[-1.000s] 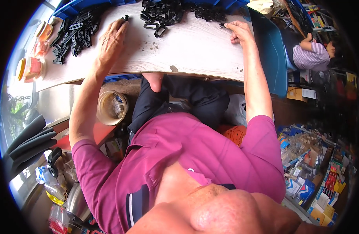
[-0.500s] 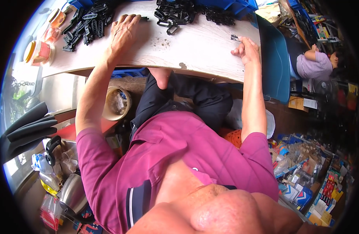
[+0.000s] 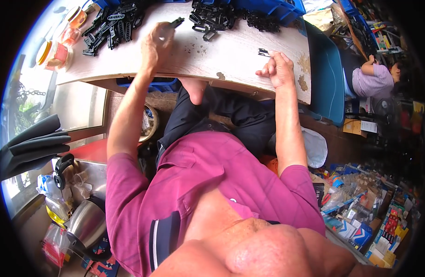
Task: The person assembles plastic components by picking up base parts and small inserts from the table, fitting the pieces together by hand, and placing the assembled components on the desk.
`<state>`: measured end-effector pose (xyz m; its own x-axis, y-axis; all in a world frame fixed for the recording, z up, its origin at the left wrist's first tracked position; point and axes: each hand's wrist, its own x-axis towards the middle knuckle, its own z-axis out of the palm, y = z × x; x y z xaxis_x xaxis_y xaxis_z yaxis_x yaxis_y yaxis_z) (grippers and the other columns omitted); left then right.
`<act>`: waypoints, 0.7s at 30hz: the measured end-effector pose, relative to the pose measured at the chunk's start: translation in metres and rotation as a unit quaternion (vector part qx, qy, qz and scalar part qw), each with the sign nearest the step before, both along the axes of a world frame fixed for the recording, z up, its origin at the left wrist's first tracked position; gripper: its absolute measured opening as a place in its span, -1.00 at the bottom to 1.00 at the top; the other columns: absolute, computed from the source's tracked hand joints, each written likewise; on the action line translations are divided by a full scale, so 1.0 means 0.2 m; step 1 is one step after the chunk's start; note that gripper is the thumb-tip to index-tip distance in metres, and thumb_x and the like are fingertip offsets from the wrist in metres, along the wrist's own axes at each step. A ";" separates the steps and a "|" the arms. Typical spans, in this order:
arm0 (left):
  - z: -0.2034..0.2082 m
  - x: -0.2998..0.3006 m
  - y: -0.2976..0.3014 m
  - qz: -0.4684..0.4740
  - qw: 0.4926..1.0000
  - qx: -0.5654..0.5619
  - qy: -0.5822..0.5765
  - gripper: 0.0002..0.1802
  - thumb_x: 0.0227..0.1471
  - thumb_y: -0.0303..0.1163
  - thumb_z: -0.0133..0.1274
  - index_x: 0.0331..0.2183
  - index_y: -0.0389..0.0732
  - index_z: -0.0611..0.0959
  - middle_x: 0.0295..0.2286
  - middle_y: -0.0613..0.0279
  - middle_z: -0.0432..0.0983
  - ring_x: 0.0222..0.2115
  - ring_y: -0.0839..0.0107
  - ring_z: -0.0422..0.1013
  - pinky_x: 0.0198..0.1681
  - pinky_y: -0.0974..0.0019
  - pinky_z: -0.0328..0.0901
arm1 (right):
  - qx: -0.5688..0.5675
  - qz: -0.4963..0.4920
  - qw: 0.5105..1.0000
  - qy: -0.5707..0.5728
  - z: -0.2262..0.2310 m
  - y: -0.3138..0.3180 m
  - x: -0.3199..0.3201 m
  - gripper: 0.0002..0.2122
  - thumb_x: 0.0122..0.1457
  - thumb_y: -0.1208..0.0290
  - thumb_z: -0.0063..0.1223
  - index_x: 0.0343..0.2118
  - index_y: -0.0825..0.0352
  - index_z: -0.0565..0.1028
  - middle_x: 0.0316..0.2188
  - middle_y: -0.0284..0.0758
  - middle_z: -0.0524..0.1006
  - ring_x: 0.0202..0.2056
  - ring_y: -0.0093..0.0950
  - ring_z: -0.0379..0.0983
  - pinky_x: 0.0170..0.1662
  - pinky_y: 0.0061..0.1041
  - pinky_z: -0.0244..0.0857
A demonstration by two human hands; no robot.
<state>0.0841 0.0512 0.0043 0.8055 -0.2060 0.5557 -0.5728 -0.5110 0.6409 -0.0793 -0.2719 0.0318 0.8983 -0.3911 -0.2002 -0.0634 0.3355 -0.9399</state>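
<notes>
Over the light wooden table (image 3: 231, 60), my left hand (image 3: 157, 48) is closed on a slim black plastic strip (image 3: 177, 22), whose end sticks out past the fingers. Pinched between the thumb and fingertips of my right hand (image 3: 280, 69) is a small black pronged plastic piece (image 3: 263, 52), pointing left. Left of my left hand lies a heap of black slotted strips (image 3: 113, 27). Black oblong frames (image 3: 210, 23) form another heap between the hands, farther back. Beside them, to the right, is a pile of smaller black parts (image 3: 263, 22).
Blue bins (image 3: 288, 11) stand along the table's back. Jars (image 3: 52, 54) sit at its left end. A teal bin (image 3: 325, 74) adjoins the right edge. Below the table is a bucket (image 3: 150, 122). Another person (image 3: 372, 81) is at the far right.
My left hand has drawn back from the strip heap and moved right, with the black strip now tilted up. My right hand has shifted left with the small black piece.
</notes>
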 end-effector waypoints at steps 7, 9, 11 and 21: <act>0.02 -0.44 -0.32 -0.182 0.856 -0.373 0.309 -0.72 0.05 -0.46 0.17 -0.13 -0.20 0.61 -0.50 0.40 0.49 -0.51 0.67 0.37 -0.51 0.59 0.27 | 0.006 0.074 0.995 -0.070 0.09 0.27 0.07 -0.79 0.15 0.38 0.05 -0.59 0.24 0.36 -0.83 -0.43 0.27 -0.75 -0.51 0.34 -0.52 -0.12 0.52; 0.02 -0.50 -0.37 -0.192 0.843 -0.373 0.337 -0.71 0.05 -0.49 0.13 -0.13 -0.21 0.60 -0.49 0.38 0.49 -0.54 0.66 0.38 -0.52 0.57 0.29 | 0.030 0.072 0.994 -0.071 0.11 0.36 0.08 -0.84 0.10 0.43 0.11 -0.54 0.31 0.39 -0.84 -0.44 0.29 -0.78 -0.56 0.31 -0.59 -0.23 0.52; 0.04 -0.53 -0.39 -0.201 0.845 -0.348 0.353 -0.70 0.04 -0.49 0.11 -0.12 -0.21 0.59 -0.51 0.36 0.49 -0.57 0.64 0.37 -0.52 0.56 0.30 | 0.026 0.072 0.995 -0.068 0.10 0.39 0.09 -0.84 0.09 0.42 0.11 -0.52 0.33 0.40 -0.84 -0.43 0.29 -0.78 -0.56 0.31 -0.61 -0.27 0.51; 0.04 -0.53 -0.40 -0.192 0.893 -0.218 0.342 -0.67 0.02 -0.45 0.07 -0.11 -0.23 0.57 -0.56 0.34 0.48 -0.60 0.62 0.36 -0.51 0.50 0.32 | 0.015 0.069 0.996 -0.057 0.06 0.41 0.07 -0.85 0.06 0.43 0.15 -0.51 0.36 0.43 -0.84 -0.42 0.30 -0.80 -0.55 0.29 -0.71 -0.38 0.43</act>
<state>-0.0222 -0.0289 0.0129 0.9038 -0.4244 0.0545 -0.0492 0.0235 0.9985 -0.0651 -0.1894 0.0434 0.9610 -0.2569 -0.1025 -0.0038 0.3582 -0.9337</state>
